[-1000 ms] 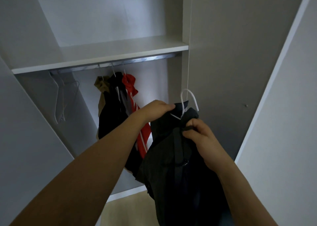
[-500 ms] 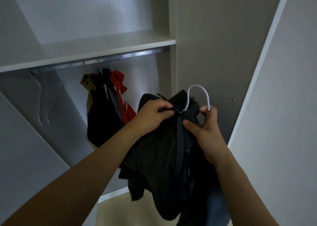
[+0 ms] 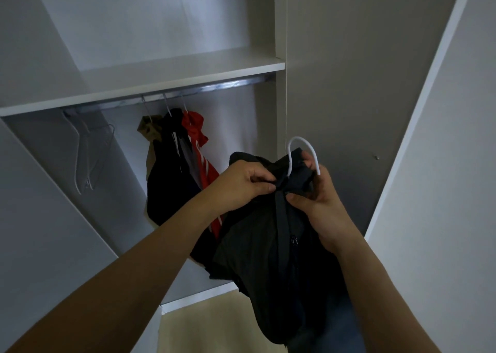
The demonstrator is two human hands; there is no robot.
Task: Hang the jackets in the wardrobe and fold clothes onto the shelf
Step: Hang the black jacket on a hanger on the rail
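- An open white wardrobe (image 3: 279,17) fills the view, seen from below, with a pale door panel on the left and another on the right.
- A white shelf (image 3: 171,79) runs across the far upper part; just under it a metal rail (image 3: 214,87) spans the compartment.
- On the rail, toward the middle, three garments hang close together: a tan jacket (image 3: 150,132) on the left, a dark jacket (image 3: 166,181) beside it, and a red jacket with white stripes (image 3: 198,148) on the right.
- Further left on the rail hang empty white hangers (image 3: 83,154), well apart from the garments.
- Near the camera, in front of the wardrobe's right side, both hands hold up a black jacket (image 3: 268,240) on a white hanger (image 3: 303,148), whose hook rises above the collar.
- The left hand (image 3: 241,181) has its fingers curled, pinching the collar fabric on the left of the hook.
- The right hand (image 3: 319,199) grips the collar on the right, thumb pressed against the front, its fingers wrapped behind the fabric just beside the hook's tip.
- The jacket's body droops below the hands, its zip strip running down the middle.
- A strip of light flooring (image 3: 204,323) shows below the wardrobe base.
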